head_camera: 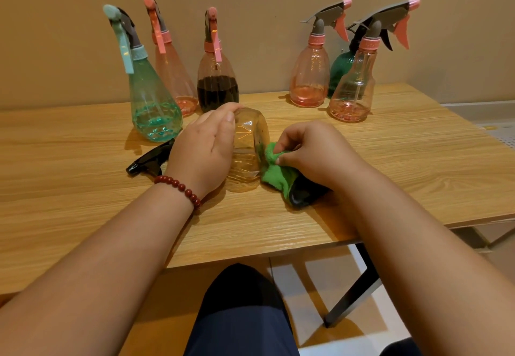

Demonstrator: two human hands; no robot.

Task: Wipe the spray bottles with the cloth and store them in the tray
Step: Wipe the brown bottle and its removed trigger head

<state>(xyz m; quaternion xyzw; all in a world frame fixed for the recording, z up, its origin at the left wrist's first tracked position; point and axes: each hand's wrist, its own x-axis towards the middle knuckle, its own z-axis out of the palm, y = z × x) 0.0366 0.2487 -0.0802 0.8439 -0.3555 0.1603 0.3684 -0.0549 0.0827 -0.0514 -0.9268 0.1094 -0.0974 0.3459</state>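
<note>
Wiping pose
Left hand [204, 145] clasped the tipped bottle [250, 144]; right hand [313, 152] pinched the cloth [276, 173] against it, near the table [83, 166] front edge

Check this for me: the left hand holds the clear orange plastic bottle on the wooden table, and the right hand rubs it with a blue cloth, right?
Not quite: the cloth is green, not blue. The head view shows the right hand pinching it against the clear orange plastic bottle, which the left hand holds on the wooden table.
</note>
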